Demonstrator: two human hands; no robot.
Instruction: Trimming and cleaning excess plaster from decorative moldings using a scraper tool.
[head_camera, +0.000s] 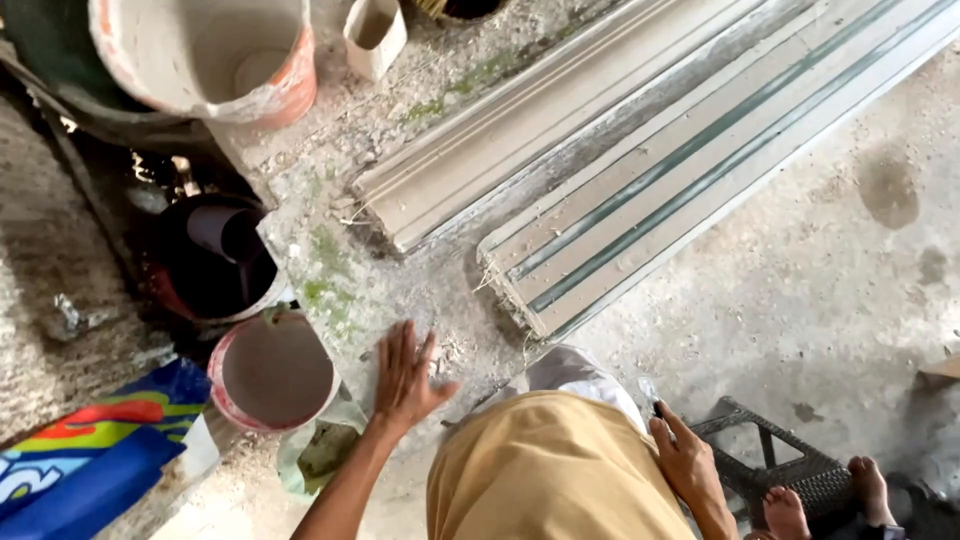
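My left hand (405, 378) lies flat with fingers spread on a rough concrete ledge (350, 270) that has green moss patches. It is just right of a pink-rimmed bucket (275, 372). My right hand (685, 462) rests beside my tan-trousered knee (550, 475), its fingers touching the edge of a black plastic stool (790, 465). A small dark thing shows at its fingertips; whether it is held cannot be told. Two long pale moulded strips (700, 165) lie side by side on the floor beyond the hands.
A large white-and-orange bucket (215, 55) and a small white container (375, 35) stand at the top left. A dark bucket (215, 260) holds a cup. A blue printed bag (90, 460) and a crumpled plastic bag (320, 452) lie lower left. Bare feet (785, 512) rest under the stool.
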